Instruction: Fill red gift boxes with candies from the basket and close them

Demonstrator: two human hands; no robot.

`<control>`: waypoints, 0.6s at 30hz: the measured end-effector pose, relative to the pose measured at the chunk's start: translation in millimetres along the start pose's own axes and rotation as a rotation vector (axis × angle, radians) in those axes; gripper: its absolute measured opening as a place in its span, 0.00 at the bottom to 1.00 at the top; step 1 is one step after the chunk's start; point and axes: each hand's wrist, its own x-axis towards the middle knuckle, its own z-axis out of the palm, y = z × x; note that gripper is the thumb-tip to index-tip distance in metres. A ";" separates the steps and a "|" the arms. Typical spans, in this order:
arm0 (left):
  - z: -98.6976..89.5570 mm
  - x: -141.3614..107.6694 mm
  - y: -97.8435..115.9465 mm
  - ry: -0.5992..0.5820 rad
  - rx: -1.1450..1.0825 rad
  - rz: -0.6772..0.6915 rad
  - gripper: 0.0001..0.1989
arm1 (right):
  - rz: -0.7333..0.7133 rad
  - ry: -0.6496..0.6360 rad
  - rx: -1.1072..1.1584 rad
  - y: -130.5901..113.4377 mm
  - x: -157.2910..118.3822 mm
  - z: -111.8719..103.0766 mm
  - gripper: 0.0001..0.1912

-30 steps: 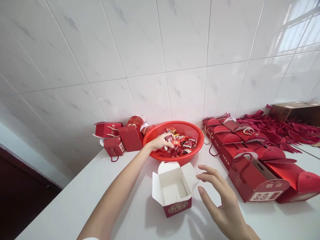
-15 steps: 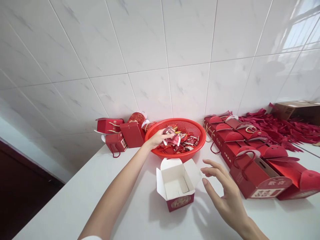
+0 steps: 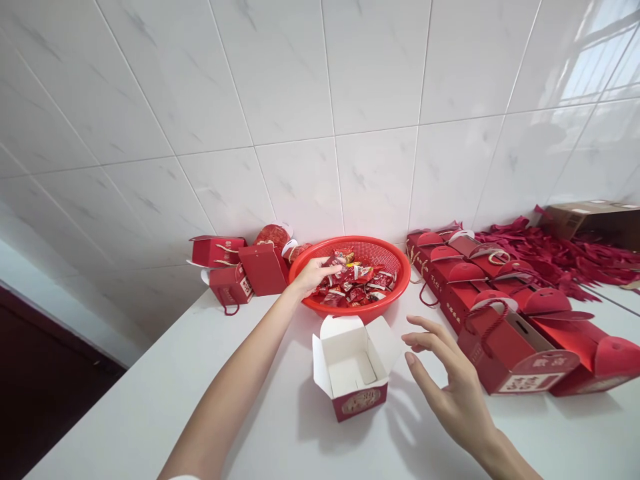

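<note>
My left hand (image 3: 317, 275) reaches into the left side of a red plastic basket (image 3: 400, 280). Its fingers are closed on a dark red wrapped candy (image 3: 338, 263), partly hidden by the hand. More wrapped candies (image 3: 367, 275), red with bits of white and yellow, are heaped below it. In front of the basket stands a small red box (image 3: 359, 404), its flaps spread and its white inside showing nothing in it. Just right of this box, my right hand (image 3: 453, 380) hovers open, fingers apart and holding nothing, its fingertips close to the box's right flap.
Rows of closed red gift boxes (image 3: 515, 353) with rope handles line the right side. Behind them lie a pile of dark red ribbons (image 3: 535, 247) and a cardboard box (image 3: 590, 217). More red boxes (image 3: 265, 269) stand at the left, against the tiled wall (image 3: 295, 180).
My left hand's fingers have shifted slightly over the candies, and the candy in them has turned, showing less of its wrapper. My right hand and the open box stay nearly still.
</note>
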 end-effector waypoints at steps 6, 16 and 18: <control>18.4 -19.9 17.5 -0.046 -0.030 0.116 0.27 | 0.093 0.010 0.138 0.3 2.0 -0.8 0.06; 52.5 -89.0 63.6 -0.416 0.249 0.304 0.14 | 0.092 -0.035 0.280 -4.4 2.6 -8.8 0.18; 47.2 -94.9 65.1 -0.462 0.353 0.307 0.12 | 0.015 -0.084 0.224 -6.6 1.9 -8.5 0.19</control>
